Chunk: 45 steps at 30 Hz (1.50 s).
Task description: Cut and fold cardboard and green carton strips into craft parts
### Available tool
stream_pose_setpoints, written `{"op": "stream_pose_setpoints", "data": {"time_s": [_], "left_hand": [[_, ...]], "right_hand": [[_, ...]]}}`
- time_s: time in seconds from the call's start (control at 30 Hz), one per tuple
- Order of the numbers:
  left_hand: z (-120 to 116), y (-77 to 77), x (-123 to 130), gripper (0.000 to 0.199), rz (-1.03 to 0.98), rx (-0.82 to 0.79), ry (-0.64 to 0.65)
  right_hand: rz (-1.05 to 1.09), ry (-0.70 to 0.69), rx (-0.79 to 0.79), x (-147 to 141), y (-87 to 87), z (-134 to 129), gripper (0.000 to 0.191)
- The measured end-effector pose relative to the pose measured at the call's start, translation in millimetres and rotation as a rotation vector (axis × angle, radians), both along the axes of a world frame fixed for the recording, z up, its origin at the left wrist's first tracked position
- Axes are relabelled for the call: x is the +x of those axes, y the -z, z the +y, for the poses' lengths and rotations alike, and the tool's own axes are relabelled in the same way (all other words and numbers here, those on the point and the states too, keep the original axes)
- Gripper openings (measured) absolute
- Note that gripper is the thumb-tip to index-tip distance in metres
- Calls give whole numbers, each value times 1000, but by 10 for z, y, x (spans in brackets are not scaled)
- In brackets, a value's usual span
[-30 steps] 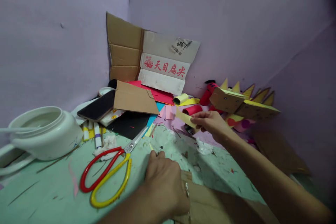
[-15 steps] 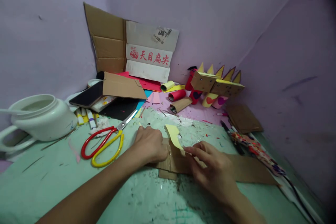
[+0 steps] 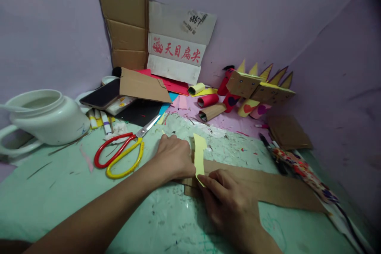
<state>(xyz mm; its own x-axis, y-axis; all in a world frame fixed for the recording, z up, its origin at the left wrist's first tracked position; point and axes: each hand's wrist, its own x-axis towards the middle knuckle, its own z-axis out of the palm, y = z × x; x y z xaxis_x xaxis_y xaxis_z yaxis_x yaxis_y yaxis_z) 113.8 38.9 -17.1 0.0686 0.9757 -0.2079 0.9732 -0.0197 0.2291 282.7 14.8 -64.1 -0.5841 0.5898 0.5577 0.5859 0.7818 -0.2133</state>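
Note:
A long brown cardboard strip (image 3: 279,188) lies across the green table, with a shorter cardboard piece (image 3: 191,191) sticking out beneath its left end. My left hand (image 3: 175,158), fingers curled in, bears down on the left end of the strip and covers it. Between the thumb and fingers of my right hand (image 3: 233,202) is the lower end of a pale yellow paper strip (image 3: 199,154). That paper crosses over the cardboard close to my left hand, its wider, uneven top reaching past the far edge. Scissors (image 3: 127,154) with red and yellow handles rest left of my left hand.
A white pot (image 3: 47,123) and markers (image 3: 101,120) stand at the left. Behind are a phone (image 3: 99,94), a folded cardboard box (image 3: 178,43), paper tubes (image 3: 212,112) and spiked cardboard figures (image 3: 258,87). A glue-smeared, colourful tool (image 3: 300,170) lies at the right.
My right hand has drawn the yellow paper's lower end left and toward me, so it now lies straighter across the cardboard beside my left hand. The camera view has tilted down slightly.

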Motion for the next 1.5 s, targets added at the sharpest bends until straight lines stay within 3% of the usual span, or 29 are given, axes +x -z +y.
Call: {"op": "stream_pose_setpoints", "data": {"time_s": [0.63, 0.9, 1.5], "left_hand": [[7, 27, -9, 22, -61, 9, -4], [13, 77, -8, 25, -81, 16, -18], [-8, 42, -9, 24, -80, 14, -13]], "right_hand": [[-6, -26, -43, 126, 32, 24, 17], [-32, -67, 20, 72, 45, 30, 15], [-83, -85, 9, 99, 37, 37, 15]]}}
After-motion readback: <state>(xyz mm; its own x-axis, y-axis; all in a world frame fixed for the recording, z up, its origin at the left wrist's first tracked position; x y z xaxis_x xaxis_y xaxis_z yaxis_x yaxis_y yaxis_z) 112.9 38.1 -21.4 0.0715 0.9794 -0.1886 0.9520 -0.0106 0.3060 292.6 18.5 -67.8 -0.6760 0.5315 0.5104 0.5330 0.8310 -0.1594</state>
